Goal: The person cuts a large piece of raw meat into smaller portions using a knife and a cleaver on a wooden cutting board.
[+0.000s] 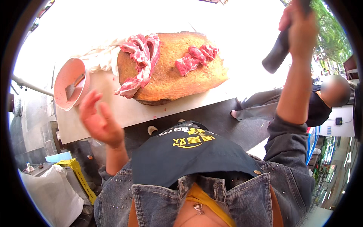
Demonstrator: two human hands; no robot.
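Note:
At the upper right my right hand [302, 31] is raised well above table height. It grips a dark tool [276, 52], probably a cleaver; motion blur and the picture's edge hide its full shape. My left hand [102, 122] hovers over the table's near left side, holding nothing, fingers apart. Before me lies a thick wooden chopping block [170, 76]. A long bony strip of raw meat, seemingly ribs [143, 62], rests along the block's left part and hangs over its front edge. Several cut meat chunks [195, 58] sit in a row on the right part.
A pink plastic bowl [59, 85] with a scraper-like tool [73, 86] inside stands left on the white table [82, 130]. White cloth [99, 58] lies beside the block. Another person [317, 105] is at the right. Below left are a yellow crate [76, 176] and a white bag [54, 195].

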